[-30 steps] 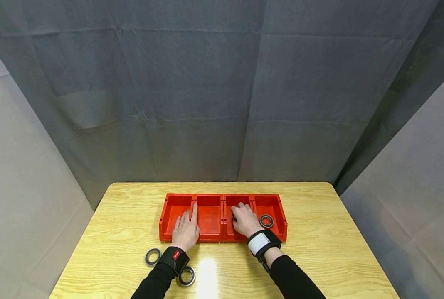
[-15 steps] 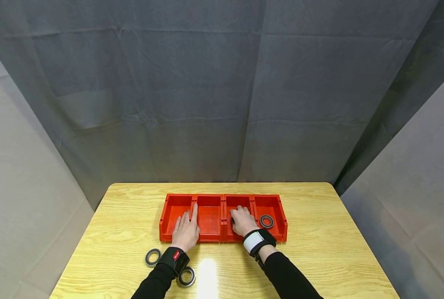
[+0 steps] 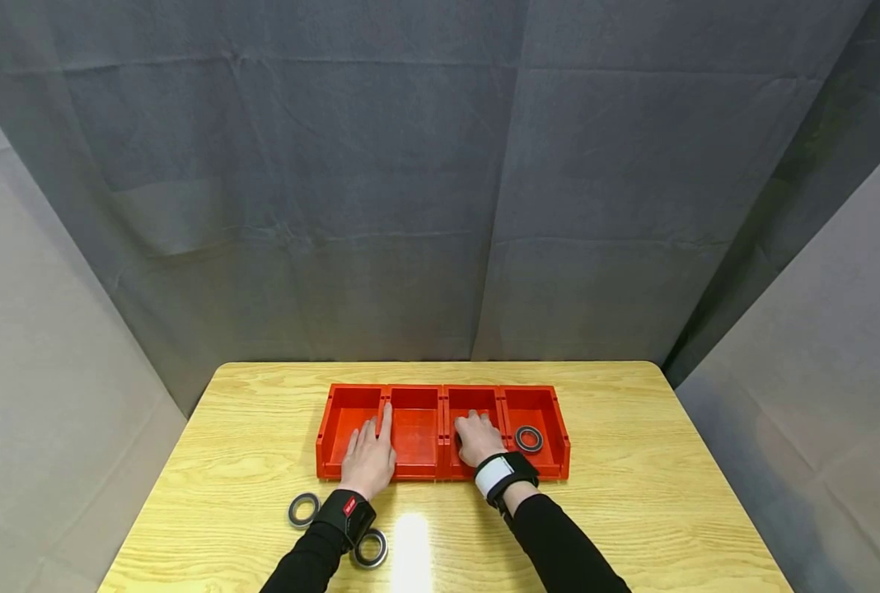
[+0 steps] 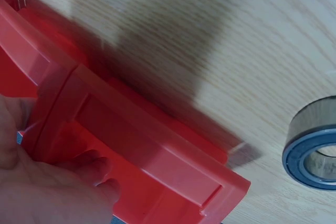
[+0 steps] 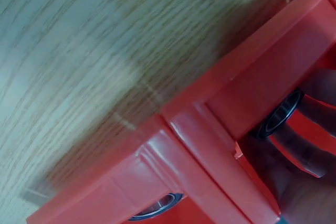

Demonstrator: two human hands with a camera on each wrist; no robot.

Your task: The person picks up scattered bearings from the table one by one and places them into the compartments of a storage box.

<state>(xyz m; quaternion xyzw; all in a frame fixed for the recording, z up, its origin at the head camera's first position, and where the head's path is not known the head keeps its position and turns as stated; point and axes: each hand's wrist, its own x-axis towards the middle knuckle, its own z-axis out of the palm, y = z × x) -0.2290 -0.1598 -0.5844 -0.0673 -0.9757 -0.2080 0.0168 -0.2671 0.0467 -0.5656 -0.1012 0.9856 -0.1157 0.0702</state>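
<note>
My left hand rests on the wall between the two leftmost compartments of a red bin row, its fingers extended. In the left wrist view its fingertips reach inside the left-end compartment. My right hand is down in the third compartment from the left. There its fingers hold a dark-sealed ball bearing, seen tilted in the right wrist view and mostly hidden by the hand in the head view. Another ball bearing lies in the rightmost compartment.
Two more ball bearings lie on the wooden table in front of the bins: one bearing left of the left wrist, one bearing beside the wristband. Grey curtains stand behind the table.
My right hand has shifted slightly left and lower within the third compartment, and the bearing in its fingers is now more hidden. The left hand stays in place.
</note>
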